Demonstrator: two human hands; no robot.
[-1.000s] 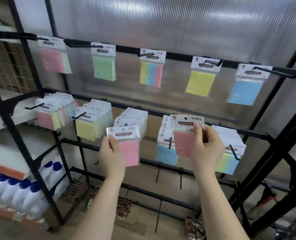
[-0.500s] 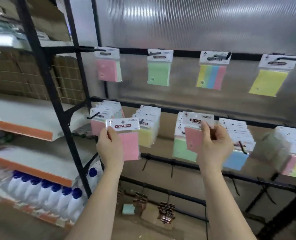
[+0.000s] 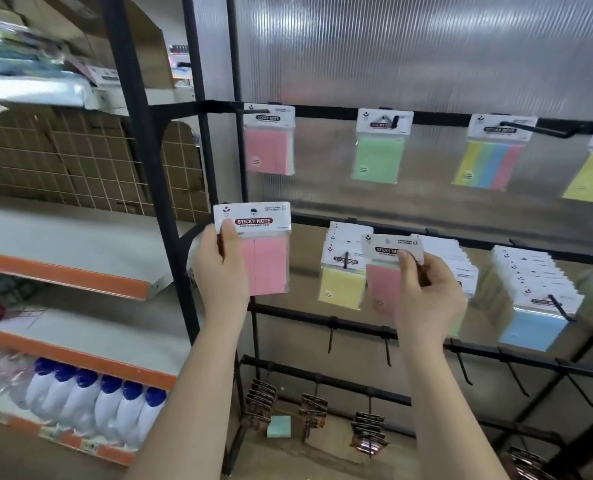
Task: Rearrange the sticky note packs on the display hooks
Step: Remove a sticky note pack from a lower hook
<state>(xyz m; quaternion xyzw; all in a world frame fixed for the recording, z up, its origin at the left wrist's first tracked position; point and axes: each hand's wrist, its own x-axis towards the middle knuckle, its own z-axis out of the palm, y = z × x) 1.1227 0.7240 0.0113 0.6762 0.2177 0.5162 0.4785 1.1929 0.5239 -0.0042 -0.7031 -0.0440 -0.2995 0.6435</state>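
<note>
My left hand (image 3: 221, 271) grips a pink sticky note pack (image 3: 264, 258) by its left side, holding it upright in front of the rack's left post. My right hand (image 3: 425, 296) pinches the white header card of a second pink pack (image 3: 381, 282), which hangs tilted in front of the middle-row stacks. Behind it a yellow stack (image 3: 342, 285) hangs on a hook. The top row carries single pink (image 3: 269, 150), green (image 3: 380, 157), striped (image 3: 489, 164) and yellow (image 3: 591, 178) packs. A blue stack (image 3: 530, 323) hangs at the right.
Black rack bars and bare hooks (image 3: 387, 344) run below the middle row. Dark carded items (image 3: 258, 403) hang near the floor, beside a loose green pad (image 3: 279, 426). An orange-edged shelf unit (image 3: 80, 278) with blue-capped white bottles (image 3: 97, 410) stands at the left.
The view has swung left along the rack, so the packs and hooks sit further right. Both hands still hold their pink packs; the left pack has risen slightly.
</note>
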